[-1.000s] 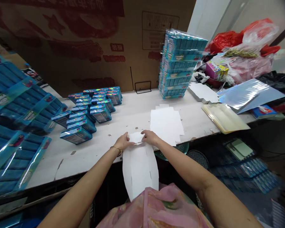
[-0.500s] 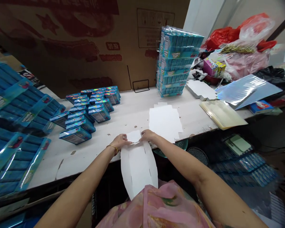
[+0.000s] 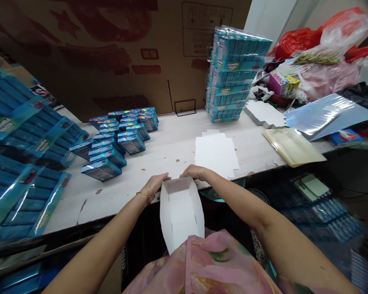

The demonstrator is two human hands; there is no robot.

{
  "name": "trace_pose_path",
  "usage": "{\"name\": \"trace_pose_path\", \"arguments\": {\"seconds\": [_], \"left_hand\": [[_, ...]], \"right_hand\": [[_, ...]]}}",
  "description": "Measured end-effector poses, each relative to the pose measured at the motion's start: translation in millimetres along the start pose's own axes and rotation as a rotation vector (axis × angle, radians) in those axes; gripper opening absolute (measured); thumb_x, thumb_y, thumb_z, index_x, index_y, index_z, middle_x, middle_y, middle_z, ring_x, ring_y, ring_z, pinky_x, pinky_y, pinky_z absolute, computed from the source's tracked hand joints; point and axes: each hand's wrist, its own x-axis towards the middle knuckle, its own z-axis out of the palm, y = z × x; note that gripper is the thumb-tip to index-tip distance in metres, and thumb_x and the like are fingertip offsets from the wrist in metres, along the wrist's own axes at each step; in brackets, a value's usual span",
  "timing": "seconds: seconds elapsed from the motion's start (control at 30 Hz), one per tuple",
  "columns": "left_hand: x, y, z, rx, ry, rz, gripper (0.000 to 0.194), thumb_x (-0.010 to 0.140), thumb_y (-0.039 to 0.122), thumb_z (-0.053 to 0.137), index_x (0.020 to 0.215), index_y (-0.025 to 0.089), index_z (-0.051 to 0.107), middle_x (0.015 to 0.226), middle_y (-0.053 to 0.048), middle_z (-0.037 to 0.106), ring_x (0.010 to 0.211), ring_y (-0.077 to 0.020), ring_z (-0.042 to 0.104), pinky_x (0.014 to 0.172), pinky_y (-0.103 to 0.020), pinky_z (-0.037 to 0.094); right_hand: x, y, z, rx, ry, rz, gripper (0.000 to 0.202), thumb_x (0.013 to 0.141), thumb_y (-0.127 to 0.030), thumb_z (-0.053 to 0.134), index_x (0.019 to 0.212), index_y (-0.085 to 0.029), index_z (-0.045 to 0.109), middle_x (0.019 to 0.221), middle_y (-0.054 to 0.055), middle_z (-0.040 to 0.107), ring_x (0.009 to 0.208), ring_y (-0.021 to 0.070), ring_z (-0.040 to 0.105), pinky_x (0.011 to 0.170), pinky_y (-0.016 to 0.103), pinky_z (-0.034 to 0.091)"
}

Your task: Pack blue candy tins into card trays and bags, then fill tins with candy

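A white card tray [image 3: 182, 214] is partly folded, its long sides bowed up and its far end wall raised. It lies between my forearms, its near end against my clothing. My left hand [image 3: 155, 183] has its fingers closed on the far left corner. At the far right corner, my right hand [image 3: 196, 172] pinches the top of the end wall. Just beyond my right hand, flat white card blanks [image 3: 216, 153] lie on the white table [image 3: 162, 149]. Several small blue boxes [image 3: 131, 143] stand in rows to the left.
Wrapped blue packs rise in a stack [image 3: 230, 81] at the back and pile up at far left [image 3: 15, 130]. A large cardboard box [image 3: 110, 61] backs the table. Plastic sheets [image 3: 294, 147] and bags lie right.
The tray's far end flap, flat before, has been folded up into a wall. Both hands have shifted slightly with it, and the view has moved a little.
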Motion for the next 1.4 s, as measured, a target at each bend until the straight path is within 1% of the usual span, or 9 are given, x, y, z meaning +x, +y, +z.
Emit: {"name": "trace_pose_path", "arguments": {"seconds": [0.2, 0.37, 0.5, 0.73, 0.83, 1.0, 1.07, 1.23, 1.4], "left_hand": [[0, -1, 1.0, 0.449, 0.050, 0.131, 0.034, 0.056, 0.029, 0.054, 0.084, 0.013, 0.066, 0.077, -0.004, 0.065, 0.071, -0.0158, 0.056, 0.062, -0.023, 0.041], [2, 3, -1.8, 0.688, 0.069, 0.173, 0.034, 0.057, 0.031, 0.055, 0.085, 0.016, 0.066, 0.077, -0.004, 0.065, 0.073, -0.0172, 0.056, 0.061, -0.023, 0.040], [15, -1, -9.8, 0.623, -0.063, 0.185, 0.037, 0.057, 0.041, 0.056, 0.080, 0.015, 0.067, 0.076, -0.004, 0.065, 0.074, -0.0180, 0.056, 0.062, -0.023, 0.040], [24, -7, -8.7, 0.478, -0.048, 0.116, 0.052, 0.065, 0.054, 0.040, 0.083, 0.013, 0.066, 0.066, -0.004, 0.063, 0.062, -0.0159, 0.054, 0.052, -0.023, 0.038], [21, -3, -4.6, 0.530, -0.038, 0.141, 0.050, 0.067, 0.051, 0.039, 0.083, 0.014, 0.067, 0.065, -0.003, 0.063, 0.062, -0.0157, 0.054, 0.051, -0.023, 0.038], [18, 6, -5.2, 0.672, -0.092, 0.181, 0.042, 0.066, 0.045, 0.044, 0.085, 0.016, 0.068, 0.072, -0.002, 0.066, 0.068, -0.0162, 0.057, 0.055, -0.022, 0.040], [18, 12, -6.2, 0.758, -0.143, 0.211, 0.037, 0.065, 0.041, 0.048, 0.088, 0.018, 0.067, 0.081, -0.002, 0.068, 0.075, -0.0157, 0.057, 0.061, -0.020, 0.042], [20, 30, 0.3, 1.096, -0.178, 0.245, 0.029, 0.062, 0.036, 0.053, 0.083, 0.024, 0.068, 0.083, -0.001, 0.068, 0.077, -0.0152, 0.059, 0.066, -0.020, 0.042], [22, 36, 16.0, 1.208, -0.018, 0.202, 0.032, 0.057, 0.031, 0.056, 0.082, 0.015, 0.067, 0.087, -0.015, 0.066, 0.080, -0.0266, 0.060, 0.064, -0.029, 0.044]], "right_hand": [[6, -42, 5, -0.737, -0.196, -0.146, 0.036, 0.053, -0.023, 0.071, 0.088, -0.015, 0.068, 0.087, 0.005, 0.066, 0.082, 0.0181, 0.057, 0.064, 0.022, 0.041], [15, -59, 11, -0.971, -0.212, -0.156, 0.052, 0.044, -0.022, 0.075, 0.094, -0.013, 0.066, 0.091, 0.008, 0.065, 0.083, 0.0215, 0.057, 0.062, 0.024, 0.043], [16, -39, -6, -0.641, -0.278, -0.168, 0.038, 0.055, -0.023, 0.069, 0.092, -0.015, 0.067, 0.085, 0.004, 0.066, 0.079, 0.0162, 0.057, 0.061, 0.021, 0.043], [-10, -1, -8, 0.328, -0.003, -0.024, 0.025, 0.063, -0.006, 0.054, 0.084, -0.014, 0.067, 0.078, 0.002, 0.066, 0.064, 0.0085, 0.055, 0.061, 0.018, 0.044], [-14, 0, 6, 0.486, 0.103, 0.013, 0.015, 0.067, -0.013, 0.055, 0.079, -0.013, 0.065, 0.070, 0.002, 0.064, 0.053, 0.0069, 0.051, 0.055, 0.019, 0.044], [-9, 3, 10, 0.522, 0.110, 0.023, 0.008, 0.069, -0.016, 0.056, 0.066, -0.010, 0.061, 0.059, 0.001, 0.058, 0.048, 0.0058, 0.049, 0.052, 0.018, 0.045], [-6, 3, 5, 0.398, 0.079, 0.010, 0.009, 0.070, -0.017, 0.056, 0.071, -0.010, 0.061, 0.061, 0.001, 0.059, 0.049, 0.0058, 0.051, 0.054, 0.018, 0.046], [5, -22, 0, -0.359, -0.086, -0.120, 0.026, 0.070, -0.024, 0.060, 0.093, -0.013, 0.063, 0.079, 0.004, 0.065, 0.065, 0.0107, 0.059, 0.061, 0.021, 0.049], [15, -44, 26, -1.030, 0.068, -0.302, 0.028, 0.063, -0.017, 0.063, 0.090, -0.009, 0.063, 0.092, 0.016, 0.064, 0.087, 0.0264, 0.059, 0.072, 0.036, 0.047]]}}
